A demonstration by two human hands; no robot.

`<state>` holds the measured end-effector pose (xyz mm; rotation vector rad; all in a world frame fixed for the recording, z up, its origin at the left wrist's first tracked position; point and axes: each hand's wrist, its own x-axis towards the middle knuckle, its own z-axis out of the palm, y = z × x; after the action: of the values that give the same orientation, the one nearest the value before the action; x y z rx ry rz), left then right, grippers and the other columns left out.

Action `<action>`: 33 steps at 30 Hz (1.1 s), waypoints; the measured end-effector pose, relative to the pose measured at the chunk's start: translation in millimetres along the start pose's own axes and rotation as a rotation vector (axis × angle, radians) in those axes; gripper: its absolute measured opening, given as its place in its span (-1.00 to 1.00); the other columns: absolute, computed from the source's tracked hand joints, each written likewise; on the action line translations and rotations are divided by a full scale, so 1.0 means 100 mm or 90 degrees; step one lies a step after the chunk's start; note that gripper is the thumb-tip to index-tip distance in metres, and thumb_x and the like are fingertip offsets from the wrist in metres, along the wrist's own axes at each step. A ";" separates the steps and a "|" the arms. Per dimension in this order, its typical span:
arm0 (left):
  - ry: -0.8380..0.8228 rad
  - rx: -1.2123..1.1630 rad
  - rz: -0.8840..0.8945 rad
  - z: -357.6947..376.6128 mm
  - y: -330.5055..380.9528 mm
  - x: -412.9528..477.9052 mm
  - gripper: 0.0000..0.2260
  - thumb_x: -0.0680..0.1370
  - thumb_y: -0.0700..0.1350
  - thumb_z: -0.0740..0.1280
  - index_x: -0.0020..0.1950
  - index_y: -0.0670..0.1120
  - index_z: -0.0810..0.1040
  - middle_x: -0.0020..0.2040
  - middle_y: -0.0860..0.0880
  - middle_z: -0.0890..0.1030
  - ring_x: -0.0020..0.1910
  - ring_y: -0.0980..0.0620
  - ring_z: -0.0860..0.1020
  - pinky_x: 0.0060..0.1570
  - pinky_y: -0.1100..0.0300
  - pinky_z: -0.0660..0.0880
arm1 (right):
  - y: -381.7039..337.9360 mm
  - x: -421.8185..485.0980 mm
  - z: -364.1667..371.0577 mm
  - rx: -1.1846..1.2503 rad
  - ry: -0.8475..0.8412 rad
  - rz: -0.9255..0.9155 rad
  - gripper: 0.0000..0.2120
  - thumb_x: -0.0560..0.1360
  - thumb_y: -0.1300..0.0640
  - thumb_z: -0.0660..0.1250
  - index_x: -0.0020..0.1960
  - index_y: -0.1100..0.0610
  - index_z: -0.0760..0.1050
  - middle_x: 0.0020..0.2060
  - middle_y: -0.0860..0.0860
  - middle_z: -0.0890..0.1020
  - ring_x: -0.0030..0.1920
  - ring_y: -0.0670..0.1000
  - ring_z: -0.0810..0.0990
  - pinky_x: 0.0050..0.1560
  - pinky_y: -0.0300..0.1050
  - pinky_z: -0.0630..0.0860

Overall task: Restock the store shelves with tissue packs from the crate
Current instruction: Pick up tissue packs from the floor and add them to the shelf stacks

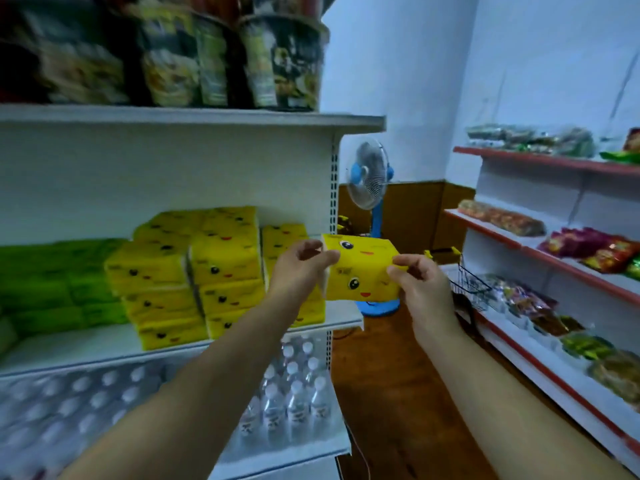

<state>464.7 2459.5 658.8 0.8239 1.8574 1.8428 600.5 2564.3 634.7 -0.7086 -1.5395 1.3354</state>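
Tissue pack (360, 270): yellow, cartoon faces printed, white end, held tilted.

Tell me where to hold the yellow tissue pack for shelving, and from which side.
Take the yellow tissue pack by its short ends, from left and right, as the left hand and right hand do. It is an oblong block held level; end grips should leave its underside free to land on the shelf.

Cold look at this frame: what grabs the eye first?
The bright yellow tissue bundle with cartoon faces, gripped at centre frame between the left hand and right hand. Just left of it, matching yellow packs are stacked on the middle shelf beside green packs; a blue fan stands behind, by the far wall.
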 end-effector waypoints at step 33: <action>0.001 0.763 -0.042 -0.74 -0.02 2.84 -0.76 0.51 -0.25 0.20 0.16 -0.24 0.48 0.15 -0.20 0.54 0.11 -0.14 0.52 -0.09 0.12 0.44 | 0.81 2.24 1.93 -0.153 -0.172 -0.005 -0.77 0.45 0.39 0.33 0.02 0.13 0.53 0.00 0.06 0.59 0.04 0.00 0.56 0.03 -0.11 0.52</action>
<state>204.0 2588.5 696.7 1.0355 2.8857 0.5069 325.8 2701.2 627.4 -0.6881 -1.9410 1.2933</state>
